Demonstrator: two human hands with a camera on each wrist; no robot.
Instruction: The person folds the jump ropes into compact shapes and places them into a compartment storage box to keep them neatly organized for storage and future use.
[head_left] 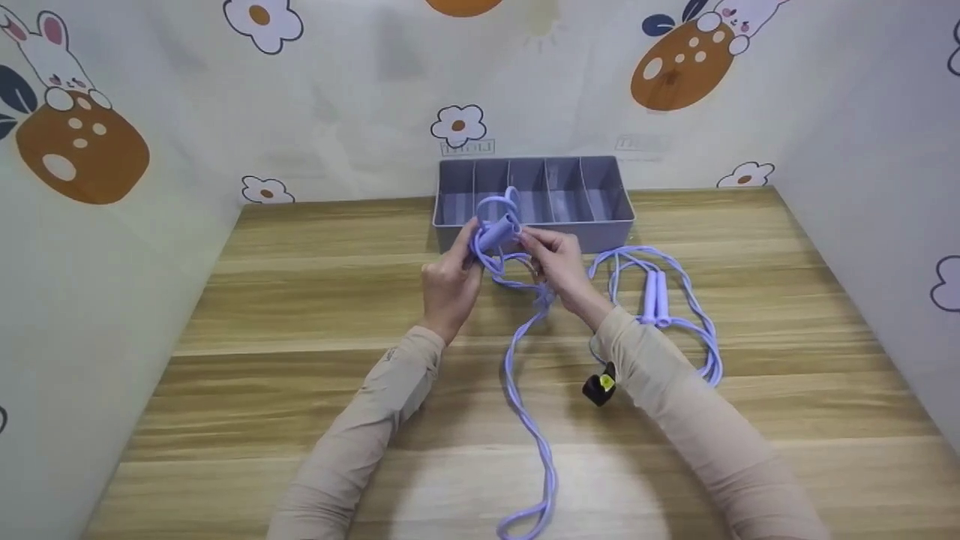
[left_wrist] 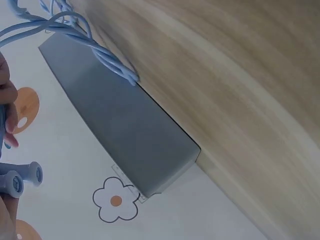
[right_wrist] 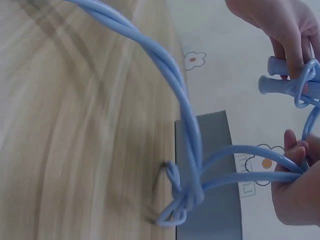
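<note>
My left hand (head_left: 452,285) grips the two handles of a periwinkle-blue jump rope (head_left: 496,234), holding them side by side above the table. Some of the cord loops around the handles. At their right, my right hand (head_left: 562,266) pinches the cord between thumb and fingers, as the right wrist view shows at the cord loop (right_wrist: 250,150). Below the hands the doubled cord passes through a knotted bunch (right_wrist: 185,200). Its twisted tail (head_left: 529,420) runs toward the table's front and ends in a loop. The left fingers are partly hidden by the handles.
Behind the hands a grey box (head_left: 607,236) with several compartments stands against the patterned wall covering. To the right, a second jump rope (head_left: 655,298) of similar colour lies loosely coiled on the wood-grain table (head_left: 300,315). A small black item (head_left: 598,386) with a yellow spot is beside the right sleeve.
</note>
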